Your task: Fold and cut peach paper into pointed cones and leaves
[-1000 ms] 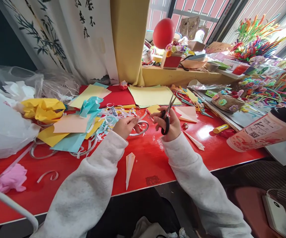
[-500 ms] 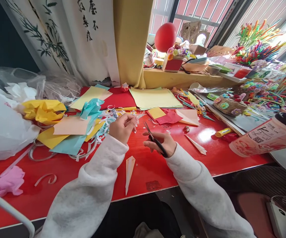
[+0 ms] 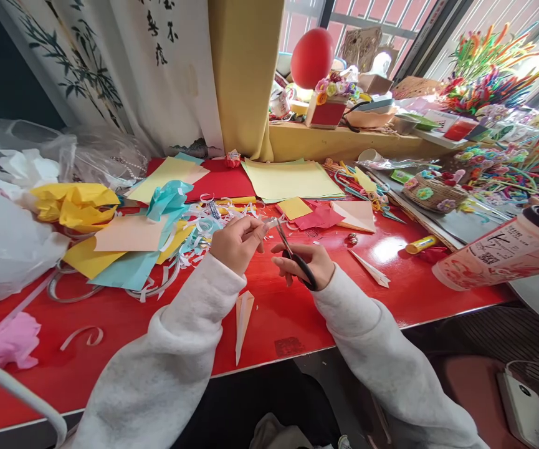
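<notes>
The left hand (image 3: 237, 244) pinches a paper strip (image 3: 271, 222); beside it, the right hand (image 3: 314, 262) curls around scissors (image 3: 303, 267).

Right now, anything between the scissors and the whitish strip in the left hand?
Nothing visible: the scissors in the right hand sit close beside the whitish strip the left hand pinches; contact is unclear.

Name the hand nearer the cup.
Right. The right hand, holding scissors, is left of the cup; the left hand is farther left of it.
</notes>
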Action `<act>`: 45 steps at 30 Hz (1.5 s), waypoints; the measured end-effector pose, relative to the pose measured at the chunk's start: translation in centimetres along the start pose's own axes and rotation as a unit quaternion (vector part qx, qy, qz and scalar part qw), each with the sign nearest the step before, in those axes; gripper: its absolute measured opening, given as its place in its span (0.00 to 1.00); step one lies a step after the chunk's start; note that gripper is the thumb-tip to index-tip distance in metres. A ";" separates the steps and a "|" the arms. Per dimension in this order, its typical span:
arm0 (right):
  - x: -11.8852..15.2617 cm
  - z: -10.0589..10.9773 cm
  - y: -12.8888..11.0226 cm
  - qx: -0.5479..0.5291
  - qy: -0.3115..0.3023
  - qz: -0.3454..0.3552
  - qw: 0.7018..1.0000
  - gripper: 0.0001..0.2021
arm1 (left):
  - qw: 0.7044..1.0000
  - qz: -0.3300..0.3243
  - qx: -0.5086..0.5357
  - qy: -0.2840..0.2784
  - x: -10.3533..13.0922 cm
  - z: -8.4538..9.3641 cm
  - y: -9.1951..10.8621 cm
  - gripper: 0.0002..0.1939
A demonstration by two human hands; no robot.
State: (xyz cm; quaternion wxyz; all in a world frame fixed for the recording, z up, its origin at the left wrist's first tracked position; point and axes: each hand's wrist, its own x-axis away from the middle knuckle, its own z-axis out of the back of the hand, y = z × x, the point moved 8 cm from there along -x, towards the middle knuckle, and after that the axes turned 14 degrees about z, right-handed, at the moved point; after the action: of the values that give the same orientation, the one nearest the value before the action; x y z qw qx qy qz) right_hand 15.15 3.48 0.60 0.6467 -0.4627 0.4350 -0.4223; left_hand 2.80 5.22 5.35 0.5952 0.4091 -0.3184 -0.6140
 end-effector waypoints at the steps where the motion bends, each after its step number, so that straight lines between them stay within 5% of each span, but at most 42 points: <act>1: 0.0 0.0 0.1 0.000 0.000 -0.001 1.000 0.20 | 1.000 -0.003 -0.004 -0.003 0.0 -0.1 0.1 0.14; 14: 0.0 0.4 0.2 0.036 0.047 0.001 0.998 0.16 | 0.999 -0.025 -0.031 0.008 0.0 -0.1 0.5 0.11; 17: 0.0 2.4 -0.3 0.050 0.102 0.008 0.994 0.15 | 0.997 -0.037 -0.053 0.050 -0.3 1.6 0.6 0.11; 21: 0.5 7.4 -1.2 0.104 0.254 0.044 0.961 0.16 | 0.993 -0.037 -0.051 0.105 -1.0 4.0 0.3 0.12; 24: 0.7 8.6 -2.1 0.199 0.290 0.104 0.930 0.16 | 0.984 -0.164 -0.070 0.016 -0.5 1.3 1.4 0.10; 28: 0.8 7.0 -3.5 0.415 0.276 0.173 0.850 0.17 | 0.938 -0.232 -0.207 -0.152 0.6 -5.5 -0.4 0.08; 30: 0.8 6.2 -3.7 0.487 0.260 0.188 0.812 0.16 | 0.924 -0.224 -0.242 -0.193 0.7 -6.9 -1.6 0.06; 32: 0.6 5.7 -3.6 0.548 0.236 0.195 0.778 0.17 | 0.933 -0.221 -0.219 -0.180 0.3 -6.2 -1.6 0.05; 36: 0.4 4.5 -3.3 0.634 0.188 0.211 0.720 0.20 | 0.967 -0.208 -0.144 -0.017 -0.9 -1.3 0.2 0.11; 38: 0.5 3.5 -3.4 0.653 0.161 0.225 0.705 0.21 | 0.961 -0.239 -0.129 0.053 -0.7 0.2 1.2 0.11; 42: 0.6 1.4 -3.7 0.669 0.105 0.262 0.687 0.22 | 0.929 -0.339 -0.141 0.033 0.6 -1.0 2.4 0.07; 45: 0.5 1.3 -3.7 0.666 0.100 0.263 0.691 0.22 | 0.934 -0.340 -0.104 0.035 0.7 -0.5 2.7 0.06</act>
State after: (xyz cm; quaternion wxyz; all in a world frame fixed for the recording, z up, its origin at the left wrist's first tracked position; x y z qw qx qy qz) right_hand 15.96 2.48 4.30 0.8226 0.2673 0.2056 -0.4579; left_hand 4.52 4.38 7.37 0.4005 0.4502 -0.0738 -0.7947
